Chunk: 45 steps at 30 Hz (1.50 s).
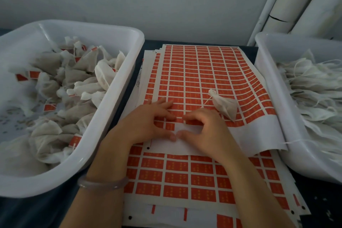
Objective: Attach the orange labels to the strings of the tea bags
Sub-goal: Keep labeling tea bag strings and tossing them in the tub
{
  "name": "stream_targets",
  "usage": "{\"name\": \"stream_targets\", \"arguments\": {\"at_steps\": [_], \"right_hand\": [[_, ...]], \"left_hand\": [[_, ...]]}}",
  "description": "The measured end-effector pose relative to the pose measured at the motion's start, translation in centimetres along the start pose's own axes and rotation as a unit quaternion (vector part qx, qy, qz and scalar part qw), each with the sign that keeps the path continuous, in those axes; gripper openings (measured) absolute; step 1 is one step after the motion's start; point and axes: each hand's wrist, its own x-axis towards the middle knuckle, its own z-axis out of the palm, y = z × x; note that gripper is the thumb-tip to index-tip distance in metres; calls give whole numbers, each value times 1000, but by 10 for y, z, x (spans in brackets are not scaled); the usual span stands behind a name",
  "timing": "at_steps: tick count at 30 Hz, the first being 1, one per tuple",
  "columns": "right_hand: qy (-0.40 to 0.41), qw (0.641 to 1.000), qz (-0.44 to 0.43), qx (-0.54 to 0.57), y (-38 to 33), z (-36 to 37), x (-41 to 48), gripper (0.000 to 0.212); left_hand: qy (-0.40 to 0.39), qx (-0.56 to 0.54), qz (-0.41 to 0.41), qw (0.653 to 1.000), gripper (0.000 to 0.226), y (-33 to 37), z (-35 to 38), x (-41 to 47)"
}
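Orange label (179,120) on the sheet (259,128) sits under our fingertips. Left hand (148,122) and right hand (205,127) curl over it, thumbs touching. Whether it is pinched or only pressed, we cannot tell. Tea bag (225,107) lies just right of the right hand.

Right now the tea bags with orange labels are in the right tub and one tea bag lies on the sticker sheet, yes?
No: the head view shows the labelled tea bags in the left tub. One tea bag does lie on the sticker sheet.
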Motion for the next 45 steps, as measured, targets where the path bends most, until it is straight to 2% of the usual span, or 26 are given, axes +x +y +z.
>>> {"name": "stream_targets", "arguments": {"at_steps": [6,10,18,23,28,35,41,43,45], "right_hand": [[-45,998,-18,-45,0,-1,0,61],[-46,996,-26,-70,3,-2,1,74],[-43,997,-32,-51,2,-3,1,64],[-34,998,-34,-31,2,-3,0,51],[-37,999,-27,-29,1,-5,0,48],[-61,996,-43,-48,-4,-8,-4,70],[-121,987,-49,-96,-7,-12,-8,104],[-115,986,-63,-102,-8,-13,-9,98],[-89,989,-81,-84,-8,-15,-9,82]], "left_hand": [[1,36,43,998,50,-4,3,2],[-23,89,88,992,57,-11,6,3],[34,60,103,992,43,-10,9,4],[105,64,107,987,40,-9,7,-1],[96,30,91,991,33,-8,5,-1],[129,11,102,986,14,-4,4,-2],[165,-78,103,978,15,-2,0,-7],[162,-95,92,978,16,-1,-1,-8],[142,-92,85,982,23,-1,-3,-10]]}}
